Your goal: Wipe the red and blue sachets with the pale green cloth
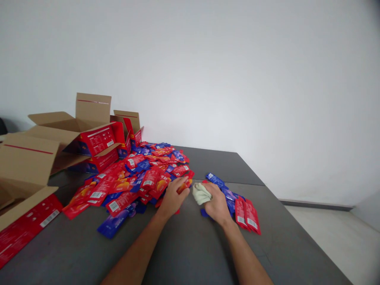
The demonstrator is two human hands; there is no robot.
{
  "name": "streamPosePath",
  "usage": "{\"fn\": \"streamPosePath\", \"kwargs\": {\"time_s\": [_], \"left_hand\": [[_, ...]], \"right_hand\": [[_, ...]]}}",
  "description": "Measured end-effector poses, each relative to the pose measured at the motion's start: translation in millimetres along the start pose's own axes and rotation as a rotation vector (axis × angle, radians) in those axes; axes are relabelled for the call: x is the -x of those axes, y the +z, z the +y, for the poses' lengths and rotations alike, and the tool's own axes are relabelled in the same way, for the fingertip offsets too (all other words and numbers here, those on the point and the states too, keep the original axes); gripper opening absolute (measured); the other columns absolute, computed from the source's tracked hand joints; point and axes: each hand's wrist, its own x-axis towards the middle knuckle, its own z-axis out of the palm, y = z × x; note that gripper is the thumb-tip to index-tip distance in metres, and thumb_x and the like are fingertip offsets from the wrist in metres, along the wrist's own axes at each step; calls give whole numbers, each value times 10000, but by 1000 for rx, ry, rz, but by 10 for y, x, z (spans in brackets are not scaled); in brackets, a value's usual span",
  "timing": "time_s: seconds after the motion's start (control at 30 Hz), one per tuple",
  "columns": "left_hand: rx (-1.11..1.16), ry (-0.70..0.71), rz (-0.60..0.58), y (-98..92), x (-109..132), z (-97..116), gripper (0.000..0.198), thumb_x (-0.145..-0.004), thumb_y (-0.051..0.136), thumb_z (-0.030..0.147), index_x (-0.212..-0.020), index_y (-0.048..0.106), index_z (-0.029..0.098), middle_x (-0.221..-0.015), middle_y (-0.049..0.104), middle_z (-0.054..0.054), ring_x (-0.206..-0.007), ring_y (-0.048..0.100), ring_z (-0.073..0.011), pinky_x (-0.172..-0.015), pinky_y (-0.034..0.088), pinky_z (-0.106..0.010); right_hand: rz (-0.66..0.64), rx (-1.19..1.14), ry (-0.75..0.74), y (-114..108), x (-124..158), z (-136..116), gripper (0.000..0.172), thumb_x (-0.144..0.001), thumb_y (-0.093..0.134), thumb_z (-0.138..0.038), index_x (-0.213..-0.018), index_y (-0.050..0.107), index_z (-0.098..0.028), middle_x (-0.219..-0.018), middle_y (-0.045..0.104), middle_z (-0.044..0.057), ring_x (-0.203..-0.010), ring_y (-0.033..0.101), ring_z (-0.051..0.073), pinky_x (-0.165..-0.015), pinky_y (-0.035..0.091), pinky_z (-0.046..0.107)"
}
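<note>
My left hand [173, 197] is at the right edge of a heap of red and blue packets [151, 180]. Its thumb and fingers are apart, with a red-orange packet [184, 185] showing in the gap; I cannot make out a grip on it. A crumpled pale cloth [201, 193] is bunched in my right hand [216, 204], whose fingers are closed around it. Beside and partly behind that hand lies a smaller group of packets: blue ones [216, 180] farther back, and two red ones [247, 215] side by side at the right.
Opened cardboard boxes [97, 140] with red printed sides stand at the left, flaps up. Another open box [29, 225] is nearer me. Everything rests on a dark grey table [190, 253], which has a seam across it. A white wall [222, 79] rises behind.
</note>
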Motion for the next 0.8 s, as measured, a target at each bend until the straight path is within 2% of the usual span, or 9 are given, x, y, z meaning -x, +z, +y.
{"fn": "streamPosePath", "kwargs": {"time_s": [0.07, 0.13, 0.2, 0.3, 0.47, 0.57, 0.7, 0.8], "left_hand": [[-373, 43, 20, -30, -3, -50, 484, -834, 641, 318, -1315, 638, 263, -1414, 567, -84, -1317, 428, -332, -1124, 274, -506], [-640, 21, -8, -25, -7, -109, 454, -849, 623, 309, -1299, 644, 256, -1434, 541, -108, -1311, 413, -356, -1078, 304, -547], [-804, 22, -36, 4, -5, -141, 403, -860, 605, 313, -1252, 669, 239, -1449, 509, -135, -1314, 397, -370, -1043, 329, -548], [-953, 46, -19, 71, 24, -108, 368, -834, 614, 302, -1180, 694, 205, -1405, 494, -179, -1285, 390, -390, -1007, 341, -533], [-1058, 109, -75, 175, 4, -1, 304, -828, 553, 192, -1094, 699, 166, -1131, 594, -182, -1112, 472, -351, -910, 373, -473], [-1039, 153, -97, 202, -173, 18, 317, -858, 481, 130, -1090, 696, 154, -1115, 613, -190, -1081, 488, -344, -895, 369, -472], [-977, 141, -56, 271, -423, 39, 362, -921, 376, 129, -1075, 703, 118, -1154, 617, -222, -1148, 478, -357, -925, 356, -485], [-905, 168, -129, 459, -399, 50, 336, -932, 408, 186, -1021, 726, 126, -1128, 647, -211, -1156, 501, -344, -963, 348, -473]], "right_hand": [[90, 32, 64, -52, -17, 114, 289, -883, 637, -275, -1158, 719, -245, -1105, 719, 93, -1013, 650, 275, -925, 510, 458], [149, 63, 125, -93, -26, 205, 281, -878, 649, -297, -1140, 730, -236, -1092, 727, 95, -1003, 654, 285, -923, 508, 472], [180, 79, 167, -117, -29, 257, 281, -872, 659, -316, -1130, 738, -237, -1088, 732, 87, -994, 659, 283, -916, 513, 465], [187, 81, 185, -122, -28, 270, 277, -879, 647, -329, -1127, 741, -249, -1084, 734, 79, -983, 663, 277, -904, 519, 454], [143, 113, 211, -117, -21, 256, 274, -871, 641, -324, -1116, 744, -259, -1078, 741, 57, -970, 670, 251, -905, 519, 412], [128, 129, 249, -148, -9, 284, 266, -879, 612, -318, -1096, 753, -257, -1031, 754, 50, -903, 688, 232, -840, 535, 365], [150, 211, 354, -253, -9, 334, 270, -871, 618, -383, -1048, 771, -250, -955, 768, 63, -831, 702, 236, -753, 531, 323], [168, 273, 467, -358, -23, 352, 313, -854, 627, -412, -1071, 768, -236, -943, 773, 71, -813, 713, 243, -720, 524, 302]]}}
